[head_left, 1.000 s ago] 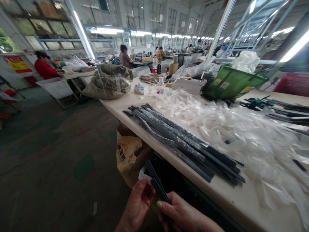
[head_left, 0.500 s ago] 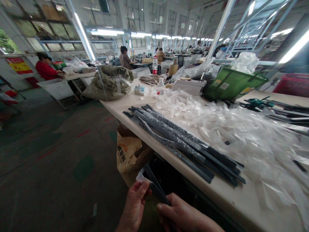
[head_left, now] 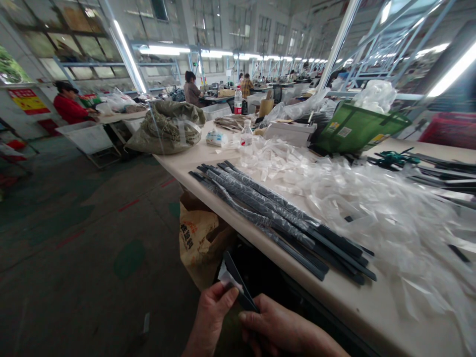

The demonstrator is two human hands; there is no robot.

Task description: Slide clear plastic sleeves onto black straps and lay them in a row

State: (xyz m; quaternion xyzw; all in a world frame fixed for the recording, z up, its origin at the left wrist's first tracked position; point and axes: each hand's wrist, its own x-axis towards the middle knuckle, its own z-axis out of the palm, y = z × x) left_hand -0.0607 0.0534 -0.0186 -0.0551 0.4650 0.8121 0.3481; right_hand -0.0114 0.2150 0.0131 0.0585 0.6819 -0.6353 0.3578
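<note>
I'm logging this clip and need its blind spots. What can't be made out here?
Head view:
- Black strip: its lower length is hidden by the left hand and right hand.
- Both wrists: cut off by the bottom edge.
- Printing on the brown bag: too small to read.
- Clear plastic sleeves: blurred into one pile.

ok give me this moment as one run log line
left hand: pinches clear sleeve | right hand: grips black strip | place: below table edge | on table: black strip pile

both hands (head_left: 256, 325) cut off below
</note>
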